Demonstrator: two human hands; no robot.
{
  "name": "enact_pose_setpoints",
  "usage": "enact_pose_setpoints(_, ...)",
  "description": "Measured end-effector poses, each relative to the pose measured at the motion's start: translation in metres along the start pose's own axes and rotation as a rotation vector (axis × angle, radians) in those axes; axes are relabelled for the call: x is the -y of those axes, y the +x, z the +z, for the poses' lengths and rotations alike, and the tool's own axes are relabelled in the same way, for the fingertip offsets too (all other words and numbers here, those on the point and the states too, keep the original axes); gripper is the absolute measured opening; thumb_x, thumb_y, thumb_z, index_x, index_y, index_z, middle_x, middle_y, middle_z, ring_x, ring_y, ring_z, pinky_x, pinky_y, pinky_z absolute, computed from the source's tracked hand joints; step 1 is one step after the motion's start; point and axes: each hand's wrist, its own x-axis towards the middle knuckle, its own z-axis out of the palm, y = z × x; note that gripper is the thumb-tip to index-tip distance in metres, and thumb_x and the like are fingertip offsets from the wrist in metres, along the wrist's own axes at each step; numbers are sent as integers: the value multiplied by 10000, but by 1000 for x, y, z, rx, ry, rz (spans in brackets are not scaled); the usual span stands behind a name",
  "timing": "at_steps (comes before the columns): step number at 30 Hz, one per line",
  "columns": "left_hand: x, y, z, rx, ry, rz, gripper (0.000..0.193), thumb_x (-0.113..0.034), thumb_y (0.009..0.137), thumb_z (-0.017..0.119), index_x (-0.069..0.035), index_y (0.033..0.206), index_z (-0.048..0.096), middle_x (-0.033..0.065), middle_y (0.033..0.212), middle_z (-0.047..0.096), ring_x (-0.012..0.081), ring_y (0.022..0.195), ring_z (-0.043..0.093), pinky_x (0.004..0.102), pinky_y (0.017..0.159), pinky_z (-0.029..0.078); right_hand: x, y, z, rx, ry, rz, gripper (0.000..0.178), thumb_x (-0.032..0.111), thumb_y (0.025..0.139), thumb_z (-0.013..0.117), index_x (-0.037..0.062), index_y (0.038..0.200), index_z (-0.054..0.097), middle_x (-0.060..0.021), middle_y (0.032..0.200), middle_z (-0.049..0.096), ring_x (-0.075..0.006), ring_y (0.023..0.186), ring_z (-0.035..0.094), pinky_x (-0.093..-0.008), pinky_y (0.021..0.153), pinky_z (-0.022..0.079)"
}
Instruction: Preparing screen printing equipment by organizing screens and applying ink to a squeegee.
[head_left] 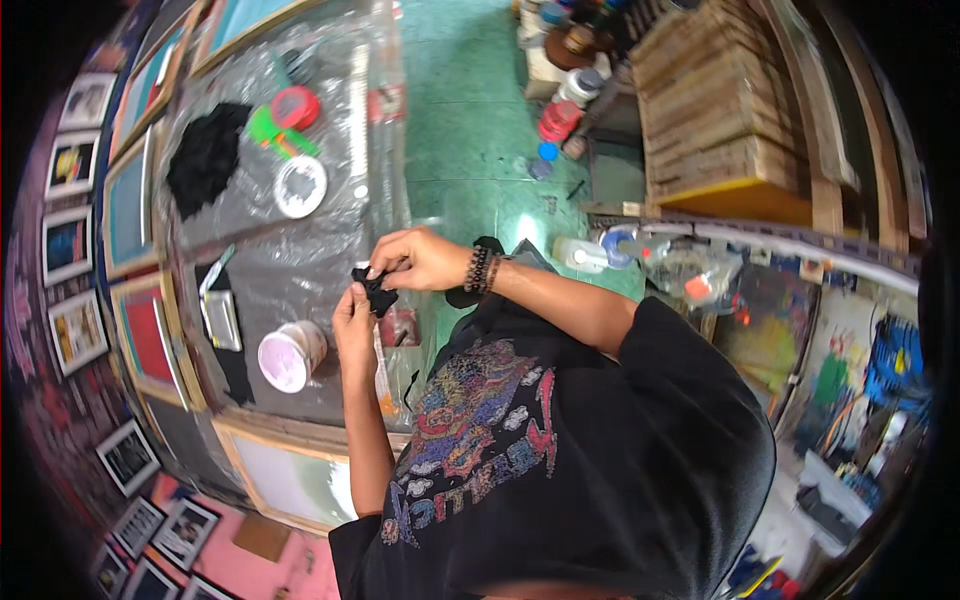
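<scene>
Both my hands meet over the near edge of the plastic-covered table and pinch a small bunched black cloth (pixel 377 290). My left hand (pixel 350 325) grips it from below with thumb and fingers. From the right, my right hand (pixel 425 259), with dark beads round the wrist, closes on its upper part. To the left of the hands, a white tub (pixel 288 358) with pale pink content stands on the table. A silver-grey flat object (pixel 221 318) lies on a dark strip farther left.
On the table (pixel 270 260) are a heap of black cloth (pixel 208 160), a red round container (pixel 295 107), a green tool (pixel 280 133) and a white round lid (pixel 300 187). Wooden-framed screens (pixel 150 340) line its far side. Bottles (pixel 560 120) and stacked wooden frames (pixel 715 110) stand across the green floor.
</scene>
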Motion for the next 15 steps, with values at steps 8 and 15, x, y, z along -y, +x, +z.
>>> enact_pose_setpoints(8, -11, 3, 76, 301, 110, 26, 360, -308, 1044, 583, 10, 1187, 672, 28, 1037, 688, 79, 906, 612, 259, 807, 486, 32, -90, -36, -478, -470, -249, 165, 62, 791, 700, 22, 951, 710, -94, 886, 634, -297, 768, 654, -390, 668, 517)
enact_pose_setpoints(15, 17, -35, 120, 425, 290, 205, 298, -219, 982, 688, 37, 1133, 688, 22, 994, 699, 72, 879, 603, 244, 806, 468, 55, -188, 5, -507, -781, 37, 480, 126, 811, 727, 105, 1274, 602, -127, 1098, 639, -353, 996, 650, -463, 838, 541)
